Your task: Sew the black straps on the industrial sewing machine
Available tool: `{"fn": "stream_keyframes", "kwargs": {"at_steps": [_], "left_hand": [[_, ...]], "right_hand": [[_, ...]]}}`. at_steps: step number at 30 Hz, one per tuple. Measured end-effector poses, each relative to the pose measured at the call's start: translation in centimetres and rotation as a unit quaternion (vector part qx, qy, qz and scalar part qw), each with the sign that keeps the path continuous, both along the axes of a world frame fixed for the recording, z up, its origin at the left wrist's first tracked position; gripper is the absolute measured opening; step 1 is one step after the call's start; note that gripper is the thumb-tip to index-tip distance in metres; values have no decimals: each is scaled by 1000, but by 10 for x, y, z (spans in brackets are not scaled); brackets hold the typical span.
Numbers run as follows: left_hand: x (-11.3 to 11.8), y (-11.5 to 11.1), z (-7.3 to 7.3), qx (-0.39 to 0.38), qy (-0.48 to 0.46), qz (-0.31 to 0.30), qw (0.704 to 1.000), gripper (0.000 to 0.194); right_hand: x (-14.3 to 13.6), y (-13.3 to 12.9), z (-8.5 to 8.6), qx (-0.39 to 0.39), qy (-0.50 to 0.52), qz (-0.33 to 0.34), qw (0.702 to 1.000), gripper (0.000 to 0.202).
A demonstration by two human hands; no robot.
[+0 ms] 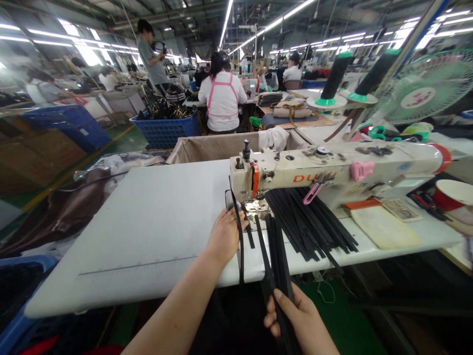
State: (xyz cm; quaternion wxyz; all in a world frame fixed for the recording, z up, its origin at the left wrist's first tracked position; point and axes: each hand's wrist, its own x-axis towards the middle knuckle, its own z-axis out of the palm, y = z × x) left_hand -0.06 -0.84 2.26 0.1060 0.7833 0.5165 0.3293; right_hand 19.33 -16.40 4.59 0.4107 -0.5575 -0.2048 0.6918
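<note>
Near 5 o'clock, the right hand (295, 315) partly hides the black strips (280, 264), which the bottom edge crops. The right edge cuts the electric fan (417, 97) at 2; a worker (46, 91) blurs at 10.

Seeing dark roof beams (192, 15) crossing high at 12 o'clock, strip lights (226, 22) glowing beneath and running out toward 2. Catching bright windows (90, 53) at 10 o'clock, washing out to white. Finding green floor (334, 315) showing between 4 and 5, again between 9 and 10 beside a yellow line (125, 131). Noting a brown chair back (293, 85) standing at 1 o'clock.
</note>
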Motion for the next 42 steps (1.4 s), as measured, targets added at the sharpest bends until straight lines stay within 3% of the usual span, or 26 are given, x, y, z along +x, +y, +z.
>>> {"fn": "stream_keyframes", "kwargs": {"at_steps": [15,33,38,42], "left_hand": [[-3,6,-16,64,2,-16,998,21],[-2,5,-10,31,38,-7,999,30],[-2,6,-14,20,4,4,1000,29],[-7,21,-20,6,-62,3,998,26]], "right_hand": [[0,2,-5,27,-34,11,999,74],[-4,3,-6,35,-62,26,997,69],[-5,4,-6,47,-71,31,996,67],[-6,6,-7,52,-68,37,996,67]]}}
